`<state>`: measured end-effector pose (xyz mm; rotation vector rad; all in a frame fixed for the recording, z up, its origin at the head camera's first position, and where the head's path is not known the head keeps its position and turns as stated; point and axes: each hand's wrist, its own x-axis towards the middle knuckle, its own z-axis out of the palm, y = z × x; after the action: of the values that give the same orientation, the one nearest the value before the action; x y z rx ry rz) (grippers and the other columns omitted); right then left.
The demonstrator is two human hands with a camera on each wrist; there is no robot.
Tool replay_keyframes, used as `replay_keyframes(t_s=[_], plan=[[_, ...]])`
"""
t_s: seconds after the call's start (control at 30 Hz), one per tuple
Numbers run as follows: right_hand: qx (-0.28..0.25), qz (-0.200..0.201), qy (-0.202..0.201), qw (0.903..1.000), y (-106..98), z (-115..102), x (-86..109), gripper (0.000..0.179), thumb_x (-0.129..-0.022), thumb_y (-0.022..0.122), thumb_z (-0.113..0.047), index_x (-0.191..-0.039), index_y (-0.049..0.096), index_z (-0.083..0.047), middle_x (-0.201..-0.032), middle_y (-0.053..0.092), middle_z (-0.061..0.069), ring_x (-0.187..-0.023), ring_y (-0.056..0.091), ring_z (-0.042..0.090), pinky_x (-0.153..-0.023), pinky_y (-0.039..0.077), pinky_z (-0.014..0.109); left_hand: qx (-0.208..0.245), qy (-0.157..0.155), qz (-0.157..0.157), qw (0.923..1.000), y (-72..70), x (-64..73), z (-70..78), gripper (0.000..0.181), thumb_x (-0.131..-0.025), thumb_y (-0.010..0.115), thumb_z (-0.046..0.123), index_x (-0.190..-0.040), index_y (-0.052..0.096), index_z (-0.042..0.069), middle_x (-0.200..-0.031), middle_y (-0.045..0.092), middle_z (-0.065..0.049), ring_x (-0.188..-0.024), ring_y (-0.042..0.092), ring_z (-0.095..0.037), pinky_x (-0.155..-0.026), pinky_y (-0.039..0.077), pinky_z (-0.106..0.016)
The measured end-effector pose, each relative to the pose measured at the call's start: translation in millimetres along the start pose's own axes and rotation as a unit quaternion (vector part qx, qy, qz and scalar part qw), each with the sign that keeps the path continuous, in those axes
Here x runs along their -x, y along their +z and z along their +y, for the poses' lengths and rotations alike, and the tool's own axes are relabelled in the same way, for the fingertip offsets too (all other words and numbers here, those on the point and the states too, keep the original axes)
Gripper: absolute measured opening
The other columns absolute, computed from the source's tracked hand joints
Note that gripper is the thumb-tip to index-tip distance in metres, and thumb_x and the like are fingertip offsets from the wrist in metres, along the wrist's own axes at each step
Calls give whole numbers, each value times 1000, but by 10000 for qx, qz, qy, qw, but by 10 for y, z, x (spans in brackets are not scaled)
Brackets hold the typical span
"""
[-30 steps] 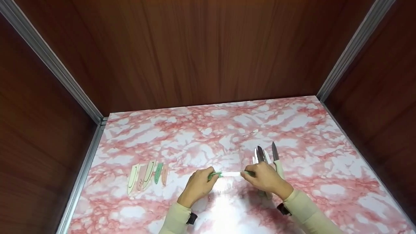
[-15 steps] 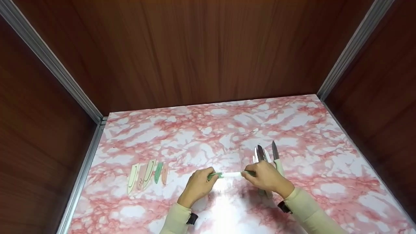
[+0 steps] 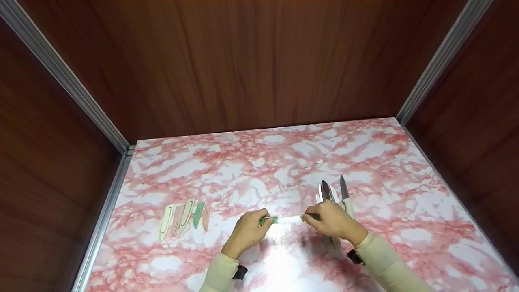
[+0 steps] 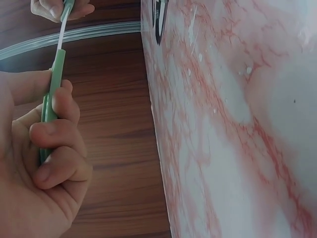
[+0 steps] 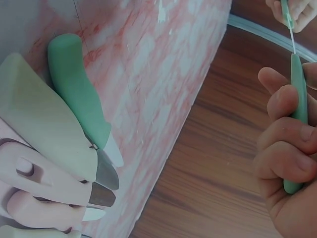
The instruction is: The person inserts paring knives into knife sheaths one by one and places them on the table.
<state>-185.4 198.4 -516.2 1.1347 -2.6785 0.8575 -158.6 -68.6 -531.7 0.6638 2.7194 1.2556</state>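
Observation:
My left hand (image 3: 248,229) grips a slim green blade sheath (image 4: 53,94), with the fingers curled round it. A knife's green handle (image 5: 298,94) is held in my right hand (image 3: 334,219). Its pale blade (image 3: 289,219) spans the gap between the hands, and the tip end is hidden in the sheath's mouth. Sheath and knife lie nearly in one line above the table. Under and beyond my right hand lie several knives (image 3: 325,190), partly covered by it in the head view.
Several loose sheaths in cream, pink and green (image 3: 198,215) lie in a row at the left. One dark-bladed knife (image 3: 344,188) lies just right of the others. The marbled table (image 3: 259,162) is walled by brown wood panels (image 3: 251,65).
The blade and green sheath have tilted slightly, the sheath end a little lower. Both hands have hardly moved and keep their hold.

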Motion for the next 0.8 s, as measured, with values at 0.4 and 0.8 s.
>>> replay_keyframes(t_s=[0.4, 0.8], plan=[[-548, -159, 59, 9984, -12, -30, 12, 36, -95, 58, -18, -59, 52, -23, -49, 24, -19, -42, 16, -9, -43, 21, 13, 237, -21, 21, 9997, 35, 5, 30, 19, -97, 53, 28, -86, 60, 15, -78, 61, 4, -57, 44, -4, -58, 42, -24], [-452, -275, 87, 9986, 5, -26, 16, 38, -96, 55, -25, -58, 51, -25, -48, 23, -19, -42, 17, -7, -43, 23, 14, 149, 54, 113, 9998, 64, -3, 70, 18, -96, 55, 25, -81, 59, 16, -68, 53, 10, -51, 38, -3, -52, 37, -22]])
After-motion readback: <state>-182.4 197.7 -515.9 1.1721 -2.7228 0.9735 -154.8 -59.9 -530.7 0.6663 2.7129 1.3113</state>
